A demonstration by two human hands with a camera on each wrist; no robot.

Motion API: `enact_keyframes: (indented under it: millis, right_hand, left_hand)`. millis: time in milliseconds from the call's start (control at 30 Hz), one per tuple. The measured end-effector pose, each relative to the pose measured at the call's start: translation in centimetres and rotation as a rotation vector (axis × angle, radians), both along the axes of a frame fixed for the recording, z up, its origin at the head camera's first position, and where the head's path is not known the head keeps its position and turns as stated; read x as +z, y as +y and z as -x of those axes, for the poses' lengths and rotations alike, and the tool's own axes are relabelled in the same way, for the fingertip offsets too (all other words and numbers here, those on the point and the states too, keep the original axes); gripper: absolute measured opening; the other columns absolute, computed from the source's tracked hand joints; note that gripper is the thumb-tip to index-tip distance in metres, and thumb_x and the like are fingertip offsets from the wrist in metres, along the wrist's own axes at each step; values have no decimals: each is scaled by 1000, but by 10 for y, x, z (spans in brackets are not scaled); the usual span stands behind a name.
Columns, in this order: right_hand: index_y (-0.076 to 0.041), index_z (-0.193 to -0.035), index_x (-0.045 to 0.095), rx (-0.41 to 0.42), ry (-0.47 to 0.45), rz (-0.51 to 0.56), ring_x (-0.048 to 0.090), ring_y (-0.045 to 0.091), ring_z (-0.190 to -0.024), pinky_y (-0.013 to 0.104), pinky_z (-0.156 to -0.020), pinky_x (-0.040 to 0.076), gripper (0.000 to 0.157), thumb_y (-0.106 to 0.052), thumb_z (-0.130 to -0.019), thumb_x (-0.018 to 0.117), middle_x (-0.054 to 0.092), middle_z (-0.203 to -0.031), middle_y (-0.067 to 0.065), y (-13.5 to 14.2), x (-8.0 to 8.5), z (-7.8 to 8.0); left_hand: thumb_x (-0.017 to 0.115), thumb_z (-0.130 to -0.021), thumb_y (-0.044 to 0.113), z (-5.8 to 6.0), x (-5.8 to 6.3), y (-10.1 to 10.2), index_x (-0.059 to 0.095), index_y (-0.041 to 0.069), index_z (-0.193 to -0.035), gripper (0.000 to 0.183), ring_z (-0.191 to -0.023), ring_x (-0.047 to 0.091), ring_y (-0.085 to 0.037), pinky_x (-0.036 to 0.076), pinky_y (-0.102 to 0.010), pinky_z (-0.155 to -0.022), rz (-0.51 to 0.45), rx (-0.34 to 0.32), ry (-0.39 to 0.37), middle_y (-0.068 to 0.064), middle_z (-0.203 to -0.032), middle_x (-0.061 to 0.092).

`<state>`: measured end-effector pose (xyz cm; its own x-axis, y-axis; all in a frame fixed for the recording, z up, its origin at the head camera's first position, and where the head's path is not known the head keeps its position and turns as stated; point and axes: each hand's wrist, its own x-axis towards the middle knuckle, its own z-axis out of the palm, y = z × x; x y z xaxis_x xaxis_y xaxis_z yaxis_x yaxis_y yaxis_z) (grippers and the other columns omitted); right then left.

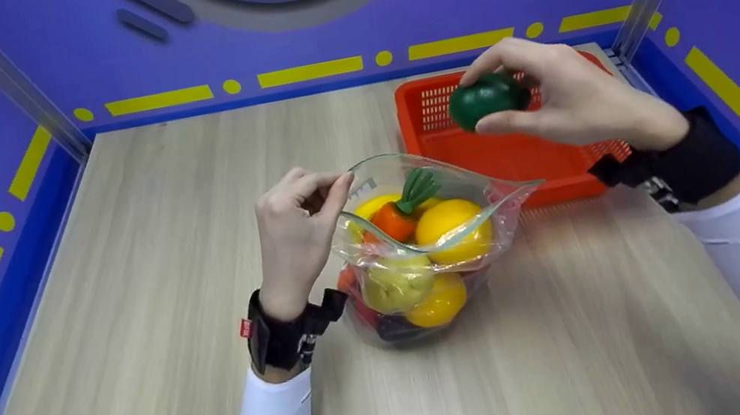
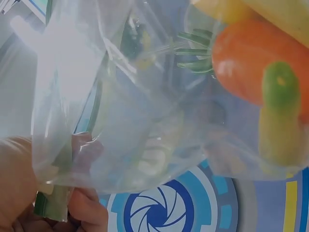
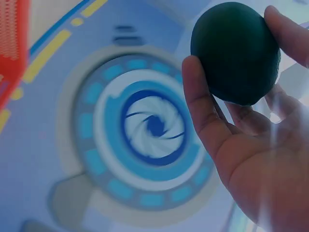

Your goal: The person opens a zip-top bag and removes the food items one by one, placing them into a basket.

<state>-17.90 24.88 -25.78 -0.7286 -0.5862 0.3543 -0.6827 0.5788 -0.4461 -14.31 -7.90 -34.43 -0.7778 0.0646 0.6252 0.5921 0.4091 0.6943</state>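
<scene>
A clear zip-top plastic bag (image 1: 504,214) stands on the table with its mouth open, filled with several toy fruits and vegetables. Inside are a carrot-like orange piece (image 1: 394,222) with green leaves, an orange-yellow round fruit (image 1: 454,231) and a pale yellow-green one (image 1: 398,282). My left hand (image 1: 297,228) pinches the bag's rim at its left corner, also seen in the left wrist view. Above the red basket, my right hand (image 1: 559,90) holds a dark green rounded fruit or vegetable (image 1: 484,101) between thumb and fingers; its exact kind is unclear.
The red plastic basket (image 1: 406,117) with perforated walls sits at the back right, behind the bag; the right hand hides part of it. Purple-blue panels (image 1: 310,43) enclose the wooden table (image 1: 149,292) at the back and both sides.
</scene>
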Motion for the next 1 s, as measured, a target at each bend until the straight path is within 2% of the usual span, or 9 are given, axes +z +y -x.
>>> enact_keyframes:
  millis: [200,267,333,433,567,767,900,1000]
  right_hand:
    - [-13,-141,62,-203,-199,-43,59,29,-110,11,-83,48,47,-26,-98,77,64,-138,15,26,-37,53]
    - [-13,-144,62,-249,-261,-57,59,33,-115,22,-91,53,50,-28,-99,76,62,-142,17,33,-50,70]
    - [-10,-144,62,-278,-318,-71,58,37,-118,37,-97,56,50,-28,-99,75,59,-145,19,39,-62,85]
    - [-5,-144,61,-315,-385,-109,56,40,-120,57,-103,55,50,-25,-100,74,58,-145,23,46,-81,105]
    - [-1,-144,59,-363,-434,-165,59,40,-117,57,-104,55,52,-23,-100,74,61,-140,25,55,-106,127]
    - [4,-138,64,-441,-497,-228,58,41,-114,54,-102,55,48,-20,-98,75,63,-136,30,68,-133,146]
    - [6,-139,62,-467,-570,-279,55,43,-116,58,-107,53,50,-19,-98,75,60,-139,32,70,-141,148]
    - [8,-137,63,-474,-598,-309,58,42,-113,58,-106,53,49,-16,-97,76,63,-135,33,73,-144,148]
  left_hand:
    - [79,-95,13,1,-1,-1,82,1,-90,13,-64,54,-11,43,-16,-61,2,10,-5,-11,-75,67]
    - [79,-95,13,1,-1,-1,82,2,-90,13,-64,55,-11,44,-16,-61,4,9,-6,-11,-75,66]
    - [79,-95,13,1,0,-2,82,2,-90,13,-64,55,-11,44,-16,-61,8,9,-5,-11,-75,66]
    - [80,-95,14,1,0,-3,82,2,-90,13,-64,56,-12,45,-16,-62,13,10,-9,-11,-75,66]
    - [80,-95,14,2,0,-4,83,2,-90,13,-64,56,-11,45,-16,-62,13,15,-18,-9,-75,67]
    - [80,-95,14,5,-1,-5,83,2,-89,13,-64,54,-9,44,-16,-61,8,8,-29,-10,-75,67]
    - [80,-95,14,5,-1,-5,83,2,-90,13,-64,55,-10,44,-16,-61,12,4,-26,-10,-75,68]
    - [80,-94,14,4,0,-4,83,2,-90,13,-64,55,-10,44,-16,-61,13,0,-26,-9,-75,67]
